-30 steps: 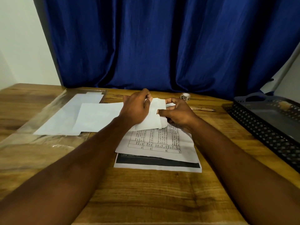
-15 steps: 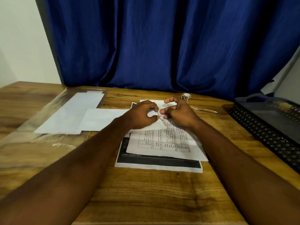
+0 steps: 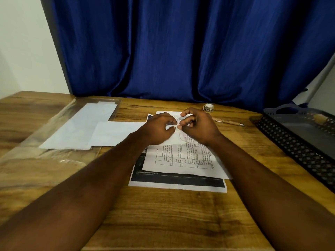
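A printed sheet with a table (image 3: 183,158) lies on a second sheet with a black band (image 3: 177,180) in the middle of the wooden table (image 3: 163,214). A white envelope (image 3: 116,133) lies to their left, its right end under my hands. My left hand (image 3: 159,127) and my right hand (image 3: 197,125) meet fingertip to fingertip over the envelope's right end, and both pinch a small bit of white paper there. What lies under my palms is hidden.
A clear plastic sleeve (image 3: 59,129) with white sheets lies at the left. A small roll of tape (image 3: 208,107) and a pen (image 3: 228,122) sit behind my right hand. A dark perforated tray (image 3: 299,142) stands at the right. A blue curtain hangs behind.
My hands came together and lowered. The folded white flap that stood up between them a second ago is now flat and mostly covered by my fingers.
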Tool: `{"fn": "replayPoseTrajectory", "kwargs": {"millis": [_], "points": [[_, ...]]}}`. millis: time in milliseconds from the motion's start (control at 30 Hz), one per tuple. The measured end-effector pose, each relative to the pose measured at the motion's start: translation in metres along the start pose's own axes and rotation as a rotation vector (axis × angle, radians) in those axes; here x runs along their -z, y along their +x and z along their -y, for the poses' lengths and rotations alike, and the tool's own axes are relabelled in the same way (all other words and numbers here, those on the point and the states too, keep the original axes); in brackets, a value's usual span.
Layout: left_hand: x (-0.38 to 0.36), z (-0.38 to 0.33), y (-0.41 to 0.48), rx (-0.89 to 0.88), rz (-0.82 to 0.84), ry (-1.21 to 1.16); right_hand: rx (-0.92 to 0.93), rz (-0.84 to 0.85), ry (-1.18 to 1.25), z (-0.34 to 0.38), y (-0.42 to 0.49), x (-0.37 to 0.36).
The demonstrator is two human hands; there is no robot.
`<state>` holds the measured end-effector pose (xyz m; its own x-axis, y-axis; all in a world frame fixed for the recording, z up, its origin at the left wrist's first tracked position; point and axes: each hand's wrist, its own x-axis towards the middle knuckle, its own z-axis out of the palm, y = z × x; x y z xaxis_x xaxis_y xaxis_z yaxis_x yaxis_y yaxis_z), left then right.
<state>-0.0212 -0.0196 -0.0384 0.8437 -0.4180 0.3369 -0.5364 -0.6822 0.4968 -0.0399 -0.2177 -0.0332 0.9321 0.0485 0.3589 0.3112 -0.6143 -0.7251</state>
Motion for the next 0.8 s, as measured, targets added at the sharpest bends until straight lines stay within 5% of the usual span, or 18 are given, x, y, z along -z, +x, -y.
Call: {"fn": "replayPoseTrajectory", "kwargs": {"millis": [333, 500, 800], "points": [[0.002, -0.003, -0.003, 0.018, -0.001, 0.170, -0.016, 0.322, 0.020, -0.002, -0.016, 0.032], [0.014, -0.005, -0.004, 0.127, -0.017, 0.462, -0.082, 0.331, 0.023, 0.008, -0.018, 0.031], [0.017, 0.006, -0.003, 0.057, -0.063, 0.357, -0.153, 0.274, 0.024, 0.011, -0.022, 0.023]]}}
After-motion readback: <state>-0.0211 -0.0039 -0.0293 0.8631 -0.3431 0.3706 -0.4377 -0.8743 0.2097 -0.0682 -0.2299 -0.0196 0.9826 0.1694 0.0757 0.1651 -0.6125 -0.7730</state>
